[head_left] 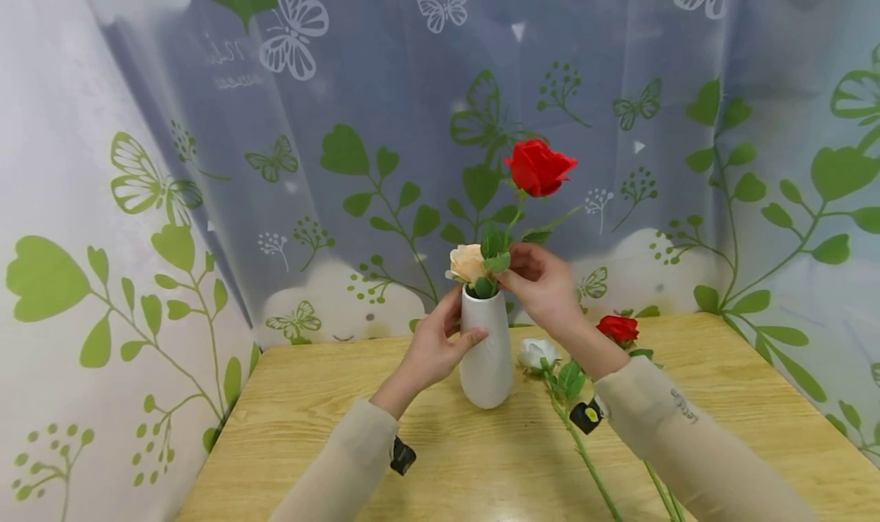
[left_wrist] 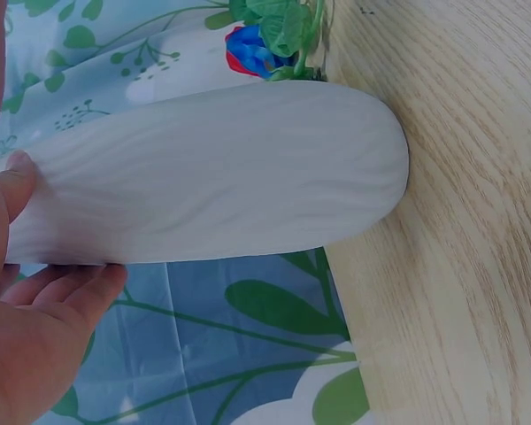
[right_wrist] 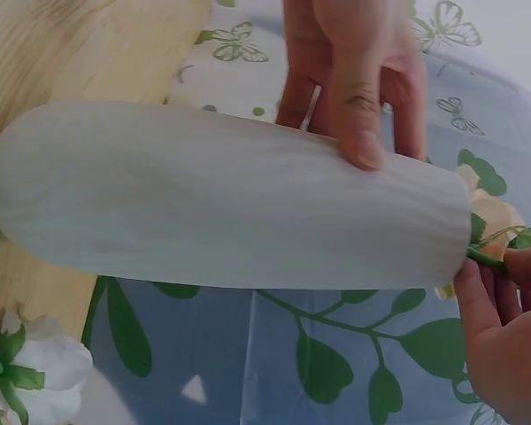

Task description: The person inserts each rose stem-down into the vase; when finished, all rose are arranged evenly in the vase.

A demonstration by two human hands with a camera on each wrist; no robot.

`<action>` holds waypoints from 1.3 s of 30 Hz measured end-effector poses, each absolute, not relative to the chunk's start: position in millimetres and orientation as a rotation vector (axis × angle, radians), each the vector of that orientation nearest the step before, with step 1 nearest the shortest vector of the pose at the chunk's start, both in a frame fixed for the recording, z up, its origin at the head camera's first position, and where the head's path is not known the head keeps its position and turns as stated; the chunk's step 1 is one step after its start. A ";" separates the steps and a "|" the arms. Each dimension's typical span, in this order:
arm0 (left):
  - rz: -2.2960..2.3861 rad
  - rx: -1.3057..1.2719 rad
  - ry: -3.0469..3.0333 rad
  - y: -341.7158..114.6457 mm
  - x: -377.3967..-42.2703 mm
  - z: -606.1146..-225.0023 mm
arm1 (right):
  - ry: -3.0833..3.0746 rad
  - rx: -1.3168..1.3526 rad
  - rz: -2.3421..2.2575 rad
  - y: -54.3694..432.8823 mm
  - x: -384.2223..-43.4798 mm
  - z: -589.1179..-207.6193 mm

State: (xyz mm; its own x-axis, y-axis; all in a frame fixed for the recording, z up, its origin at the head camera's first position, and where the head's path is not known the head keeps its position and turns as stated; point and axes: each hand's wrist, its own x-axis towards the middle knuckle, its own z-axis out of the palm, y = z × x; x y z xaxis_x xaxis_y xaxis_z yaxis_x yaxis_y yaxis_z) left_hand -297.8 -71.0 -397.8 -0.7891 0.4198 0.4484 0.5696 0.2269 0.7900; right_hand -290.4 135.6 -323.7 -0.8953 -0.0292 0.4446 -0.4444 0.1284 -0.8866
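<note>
A white vase [head_left: 486, 354] stands upright on the table, a cream rose [head_left: 466, 263] at its mouth. My left hand [head_left: 435, 348] grips the vase near the top, thumb across the front and fingers round the far side. At the vase's rim my right hand [head_left: 543, 283] pinches the green stem [right_wrist: 487, 259] of a red rose [head_left: 539, 168], whose bloom rises high above the vase. That stem enters the mouth; how deep it reaches inside is hidden.
On the wooden table [head_left: 309, 430], right of the vase, lie a white rose [head_left: 538, 354] and another red rose [head_left: 619, 329], stems pointing toward me. The right forearm partly covers them. A patterned curtain [head_left: 385, 86] hangs behind and at both sides.
</note>
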 end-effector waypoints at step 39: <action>-1.573 -0.964 -2.325 -72.0 -297.0 -399.8 | -2.264 0.308 1.550 141.2 -289.7 -321.1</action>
State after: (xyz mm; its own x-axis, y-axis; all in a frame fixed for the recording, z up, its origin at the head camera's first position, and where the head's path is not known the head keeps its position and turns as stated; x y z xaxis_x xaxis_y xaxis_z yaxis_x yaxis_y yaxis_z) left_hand -297.0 -72.0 -399.8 -0.7755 0.4134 0.4773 0.5968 0.2332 0.7678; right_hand -289.7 141.2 -321.1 -0.9045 0.0323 0.4253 -0.3849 0.3680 -0.8464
